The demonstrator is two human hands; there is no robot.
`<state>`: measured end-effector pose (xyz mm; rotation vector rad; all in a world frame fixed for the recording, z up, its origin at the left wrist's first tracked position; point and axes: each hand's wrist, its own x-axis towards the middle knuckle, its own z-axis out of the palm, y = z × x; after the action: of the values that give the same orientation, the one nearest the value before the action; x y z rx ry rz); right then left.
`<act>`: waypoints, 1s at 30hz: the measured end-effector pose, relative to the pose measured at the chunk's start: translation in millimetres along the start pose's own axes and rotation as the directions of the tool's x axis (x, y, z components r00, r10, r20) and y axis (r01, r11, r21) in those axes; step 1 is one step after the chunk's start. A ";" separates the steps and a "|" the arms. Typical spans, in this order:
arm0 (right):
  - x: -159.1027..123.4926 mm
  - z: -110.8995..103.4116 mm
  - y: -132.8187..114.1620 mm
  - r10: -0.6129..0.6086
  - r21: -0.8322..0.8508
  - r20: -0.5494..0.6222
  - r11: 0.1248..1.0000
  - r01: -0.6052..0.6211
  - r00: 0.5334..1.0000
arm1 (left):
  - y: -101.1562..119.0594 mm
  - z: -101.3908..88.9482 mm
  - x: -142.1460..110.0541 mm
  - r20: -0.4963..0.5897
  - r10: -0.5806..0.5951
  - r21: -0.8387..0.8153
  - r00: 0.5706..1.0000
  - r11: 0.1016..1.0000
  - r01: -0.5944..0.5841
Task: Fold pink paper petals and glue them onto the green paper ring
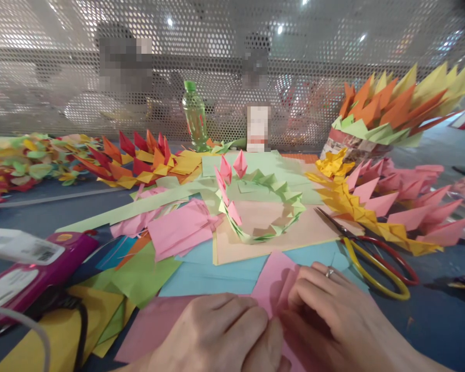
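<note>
At the bottom centre a partly folded sheet of pink paper lies between my two hands. My left hand is curled with its fingertips pressed on the near part of this paper. On the right side of the same sheet, my right hand, with a ring on one finger, closes its bent fingers on the paper's edge. Parts of both hands' fingertips are hidden. Beyond them stands a green folded-paper ring, which carries several pink pointed pieces on its left side.
Scissors with red and yellow handles lie at right, beside a yellow-and-pink paper chain. A purple device with cables sits at left. Pink sheets, a bottle and a finished-looking paper crown stand farther back, before a perforated screen.
</note>
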<state>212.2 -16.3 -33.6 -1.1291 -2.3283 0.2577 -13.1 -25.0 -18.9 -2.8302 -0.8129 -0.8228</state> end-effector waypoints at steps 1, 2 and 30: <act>-0.2 0.2 -0.2 0.002 0.009 -0.004 1.000 -0.002 1.000 | -0.4 -0.2 0.6 0.002 0.013 0.006 1.000 1.000 -0.013; -0.1 0.2 -0.5 -0.002 0.016 -0.005 1.000 0.002 1.000 | -0.7 0.1 1.3 0.007 0.030 0.004 1.000 1.000 -0.030; 0.0 -10.1 3.4 0.151 0.127 0.199 0.976 -0.178 0.968 | -1.0 9.2 1.4 0.084 0.054 -0.059 0.995 0.997 -0.049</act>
<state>219.9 -14.7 -26.5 -1.2752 -2.3342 0.6092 -8.2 -21.4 -26.1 -2.9414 -0.7343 -0.7340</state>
